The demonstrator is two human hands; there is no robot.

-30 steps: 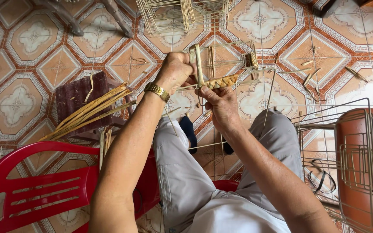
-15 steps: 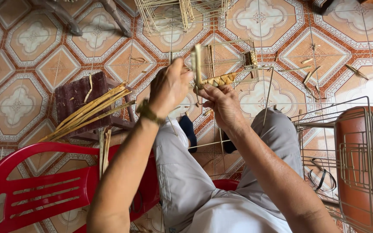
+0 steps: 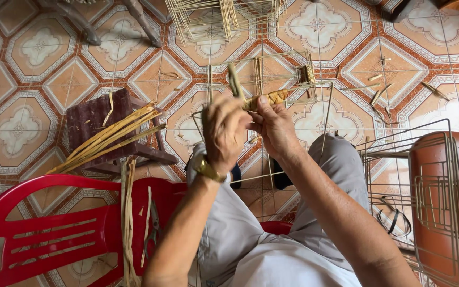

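We've got the thin wire frame (image 3: 272, 79) up over our knees, right hand (image 3: 274, 125) clamped on the wrapped bar (image 3: 266, 99), left hand (image 3: 224, 127) pinching the flat strip (image 3: 235, 82) just left of it. The strip looks light, bendy and snappable, so hold close to the wrap. Spare strips (image 3: 107, 139) lie well off left on a stool (image 3: 96, 114).

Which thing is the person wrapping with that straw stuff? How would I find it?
Start at the grey trousers, then go up to the left hand and right hand above the knees. They hold a thin wire frame. Unlike the bare wire frames nearby, one bar has a tan woven wrap.
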